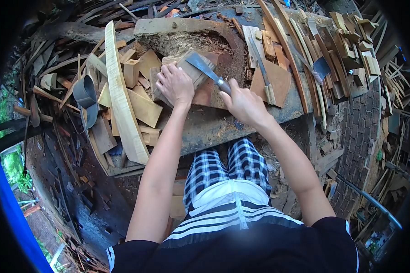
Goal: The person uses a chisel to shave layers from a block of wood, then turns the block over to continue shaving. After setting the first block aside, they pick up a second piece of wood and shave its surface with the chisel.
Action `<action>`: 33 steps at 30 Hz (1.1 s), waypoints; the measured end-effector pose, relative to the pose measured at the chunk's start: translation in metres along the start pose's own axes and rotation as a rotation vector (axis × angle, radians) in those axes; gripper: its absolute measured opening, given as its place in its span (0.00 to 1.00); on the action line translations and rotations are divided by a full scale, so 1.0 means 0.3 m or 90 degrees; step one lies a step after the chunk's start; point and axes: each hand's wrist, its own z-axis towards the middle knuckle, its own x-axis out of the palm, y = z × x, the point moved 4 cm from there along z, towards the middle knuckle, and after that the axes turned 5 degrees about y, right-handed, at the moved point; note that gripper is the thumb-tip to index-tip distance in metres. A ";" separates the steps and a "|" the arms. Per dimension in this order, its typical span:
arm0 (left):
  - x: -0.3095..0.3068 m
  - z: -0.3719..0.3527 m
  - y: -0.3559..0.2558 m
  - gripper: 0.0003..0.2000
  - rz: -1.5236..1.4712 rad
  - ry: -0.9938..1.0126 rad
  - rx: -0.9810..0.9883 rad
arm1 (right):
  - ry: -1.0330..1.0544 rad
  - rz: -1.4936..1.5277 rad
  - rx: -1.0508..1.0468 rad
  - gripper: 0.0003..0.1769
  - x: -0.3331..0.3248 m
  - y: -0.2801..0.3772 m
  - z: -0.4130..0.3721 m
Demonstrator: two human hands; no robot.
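Note:
My right hand (245, 103) is wrapped round the dark handle of a broad-bladed chopping knife (198, 63). Its grey blade points up and left, over a weathered wooden block (192, 72). Fingers of my left hand (174, 85) curl over the left end of that block and grip it. Beneath and beside the block lies a reddish-brown flat piece of wood (205, 94). Farther back, a thick log with a hollowed, crumbly middle (168, 27) rests on the worktable. A second, long narrow knife (260, 66) with a pale handle lies to the right of my right hand.
The worn worktable (205, 134) reaches close to my legs. A long curved pale plank (119, 98) and several wood blocks (145, 107) crowd its left side, with a grey cap (86, 98) beside them. Long strips (284, 52) and stacked offcuts (351, 38) fill the right.

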 end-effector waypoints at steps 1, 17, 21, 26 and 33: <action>-0.001 0.002 -0.002 0.13 0.000 -0.005 0.004 | -0.006 0.002 -0.001 0.21 0.007 0.001 0.014; -0.003 0.003 0.003 0.13 -0.016 0.016 -0.018 | 0.040 0.018 0.023 0.21 0.026 -0.005 -0.035; -0.006 -0.003 0.000 0.13 -0.007 0.007 -0.012 | 0.051 0.011 0.037 0.21 0.036 -0.003 -0.013; -0.007 -0.003 0.003 0.12 -0.016 -0.017 0.010 | -0.018 0.018 0.002 0.21 0.040 0.020 0.060; -0.004 0.002 0.002 0.12 -0.005 -0.015 0.001 | 0.031 0.009 0.042 0.21 0.043 -0.041 -0.010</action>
